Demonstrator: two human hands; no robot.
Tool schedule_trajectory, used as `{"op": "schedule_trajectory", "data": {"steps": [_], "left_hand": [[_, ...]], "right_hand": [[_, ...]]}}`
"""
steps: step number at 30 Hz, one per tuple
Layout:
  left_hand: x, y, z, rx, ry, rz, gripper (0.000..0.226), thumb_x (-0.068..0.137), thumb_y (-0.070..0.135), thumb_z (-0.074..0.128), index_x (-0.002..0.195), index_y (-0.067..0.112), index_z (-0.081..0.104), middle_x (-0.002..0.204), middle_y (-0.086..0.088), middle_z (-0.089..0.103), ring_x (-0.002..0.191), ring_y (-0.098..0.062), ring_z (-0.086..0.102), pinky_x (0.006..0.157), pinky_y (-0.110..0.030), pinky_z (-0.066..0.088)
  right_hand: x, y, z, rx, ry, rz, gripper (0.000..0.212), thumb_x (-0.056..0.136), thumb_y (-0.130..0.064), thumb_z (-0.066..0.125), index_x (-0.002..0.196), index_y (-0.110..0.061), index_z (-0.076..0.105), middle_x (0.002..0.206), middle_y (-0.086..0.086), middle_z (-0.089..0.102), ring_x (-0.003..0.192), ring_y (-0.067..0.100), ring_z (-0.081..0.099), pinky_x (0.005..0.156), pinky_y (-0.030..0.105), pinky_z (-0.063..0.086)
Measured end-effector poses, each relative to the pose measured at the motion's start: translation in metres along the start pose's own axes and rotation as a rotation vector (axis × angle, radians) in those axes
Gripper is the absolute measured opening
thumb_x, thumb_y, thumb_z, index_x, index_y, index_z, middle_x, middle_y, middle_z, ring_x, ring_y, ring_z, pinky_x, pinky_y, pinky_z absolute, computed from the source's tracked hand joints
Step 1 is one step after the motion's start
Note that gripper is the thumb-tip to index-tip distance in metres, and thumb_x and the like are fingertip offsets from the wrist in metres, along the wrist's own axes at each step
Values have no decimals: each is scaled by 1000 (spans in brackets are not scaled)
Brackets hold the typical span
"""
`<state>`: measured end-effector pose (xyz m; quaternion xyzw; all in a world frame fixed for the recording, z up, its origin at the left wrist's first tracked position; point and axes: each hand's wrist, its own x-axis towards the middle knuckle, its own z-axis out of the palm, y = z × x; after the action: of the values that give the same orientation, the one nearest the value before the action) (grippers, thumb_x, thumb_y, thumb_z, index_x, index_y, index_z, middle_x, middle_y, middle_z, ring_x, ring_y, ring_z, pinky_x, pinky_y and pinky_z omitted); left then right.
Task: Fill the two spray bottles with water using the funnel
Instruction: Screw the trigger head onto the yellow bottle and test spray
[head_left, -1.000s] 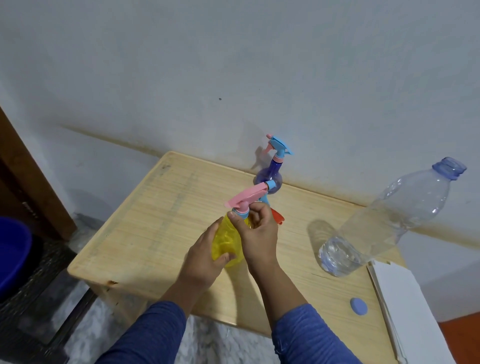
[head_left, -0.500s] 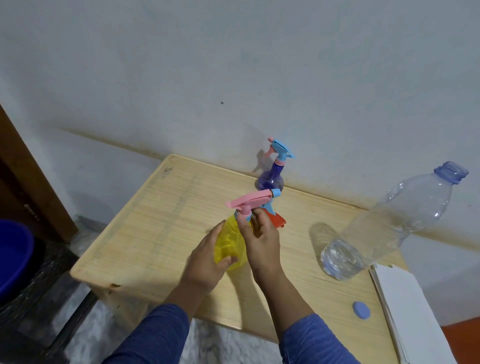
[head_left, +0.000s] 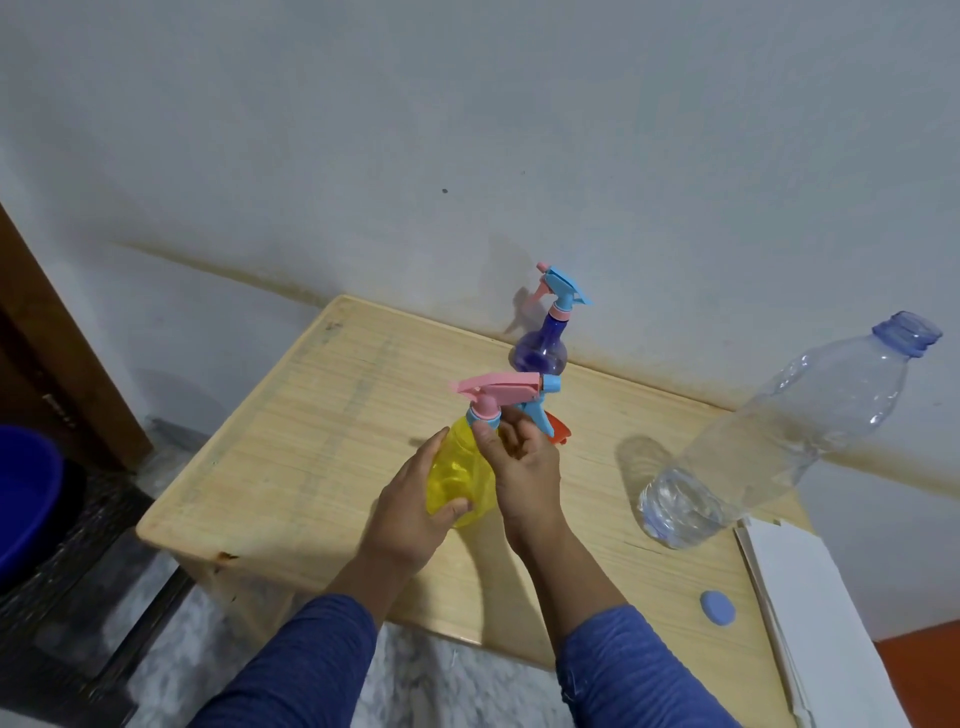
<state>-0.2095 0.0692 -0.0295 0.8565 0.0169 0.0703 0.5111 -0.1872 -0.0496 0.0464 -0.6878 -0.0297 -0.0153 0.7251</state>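
You are looking down at a pale wooden table (head_left: 291, 467) pushed up against a grey-white wall (head_left: 467, 130), which carries a small dark speck above the table and a brownish stain line running along just over the table's far edge. At your right, a stack of white sheets (head_left: 810, 613) lies on the table's near right corner and runs past its edge. To your left, a brown wooden door frame (head_left: 47, 332) stands against the wall, and below it a deep blue tub (head_left: 23, 499) sits at the picture's edge on dark ground. Mottled grey-white floor (head_left: 415, 680) shows beneath the table's near edge, and an orange-red patch (head_left: 924, 660) fills the lower right corner.
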Motion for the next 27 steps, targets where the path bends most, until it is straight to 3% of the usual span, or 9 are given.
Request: {"op": "schedule_trajectory", "data": {"steps": [4,7,13,19,22,27], "left_hand": [[-1,2,-1,8,-2,9,85,72,26,74,143,38,28,140,15,45,126,-5,45,103,-32,41],[-1,2,-1,7,0,-1,85,72,27,74,143,37,27,140,14,45,126,-6,46,104,-33,40],[-2,4,-2,7,4,4,85,74,25,74,143,37,27,136,20,42,125,-5,45,99,-22,36],[-1,1,-2,-14,-10,-5,86,72,35,75,144,35,28,140,12,47,125,-8,48,102,-35,43],[-2,3,-2,-10,-4,-2,86,72,35,75,144,34,28,140,11,47,125,-8,48,102,-34,42],[-3,4,-3,-16,4,2,85,72,36,75,144,33,29,139,10,48,122,-9,49,100,-35,44]], "right_hand": [[0,-1,3,17,19,30,29,78,-11,74,105,-13,64,90,0,68,88,13,65,78,28,53],[-1,-2,-3,46,-47,40,22,84,-9,69,104,-15,64,92,-4,70,88,7,66,76,23,52],[2,-3,2,83,-12,101,30,78,-7,74,104,-17,63,96,2,70,92,18,67,84,34,55],[5,-6,-8,121,-118,107,27,85,-5,64,112,-8,63,94,-3,70,83,2,68,67,15,52],[6,-5,-6,154,-92,152,29,81,-3,68,108,-14,62,93,-3,70,79,3,69,63,13,52],[9,-4,-11,169,-148,142,29,84,-3,64,109,-16,62,99,-3,70,87,4,68,72,18,53]]}}
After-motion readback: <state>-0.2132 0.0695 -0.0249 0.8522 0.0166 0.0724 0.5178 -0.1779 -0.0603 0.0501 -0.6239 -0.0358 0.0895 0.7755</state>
